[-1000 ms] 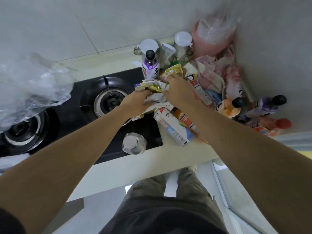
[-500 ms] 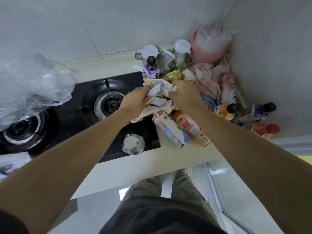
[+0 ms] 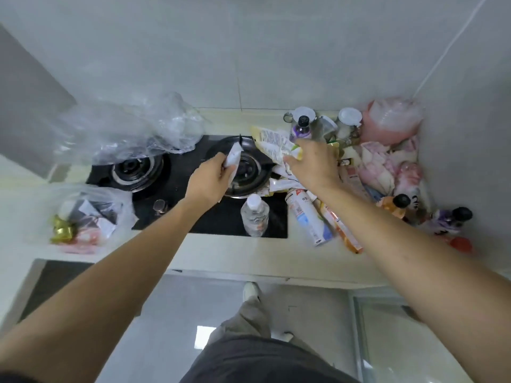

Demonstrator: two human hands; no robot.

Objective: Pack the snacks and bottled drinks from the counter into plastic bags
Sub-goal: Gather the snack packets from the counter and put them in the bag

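Two hands over gas stove (image 3: 193, 214). Left hand (image 3: 211, 179) grips small white packet (image 3: 233, 157) above right burner. Right hand (image 3: 312, 161) grasps white-yellow snack packets (image 3: 272, 143), lifted over snack pile (image 3: 279, 183). Water bottle (image 3: 255, 215) upright on stove edge. Clear plastic bag (image 3: 138, 128) over left burner; filled bag (image 3: 88, 217) on counter (image 3: 235, 255), far left.

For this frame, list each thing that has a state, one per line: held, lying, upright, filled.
left hand: grips a small white packet
right hand: grips a printed snack packet
water bottle: upright on the stove, capped
white carton: lying on the counter
bag on the left: partly filled
clear bag: crumpled, open
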